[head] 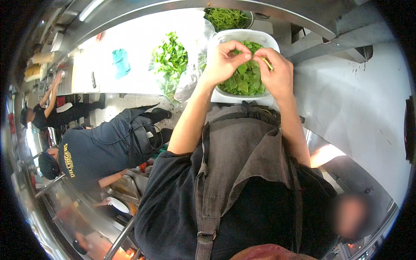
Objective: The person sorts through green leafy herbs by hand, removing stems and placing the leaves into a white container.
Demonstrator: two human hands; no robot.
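Observation:
Both hands are raised over a white plastic tub (273, 39) of loose green leaves (243, 81). Thumb and index fingertips come together on my left hand (226, 61); whether anything is pinched there is too small to tell. Right beside it, nearly touching fingertip to fingertip, my right hand (276, 71) grips a short green stem (268, 63), which sticks out past the fingers. Left of the tub, leafy green sprigs (170, 61) spill from a clear plastic bag (188, 83). Behind the tub is a metal bowl (251, 20) of thin green stems (226, 18).
A teal cloth-like item (121, 63) and a black-handled knife (93, 80) lie on the white worktop (139, 35). A metal shelf edge (260, 7) crosses above. Close on the left, a co-worker (97, 149) bends over; another person (61, 112) reaches farther off. A white plate (118, 205) is nearby.

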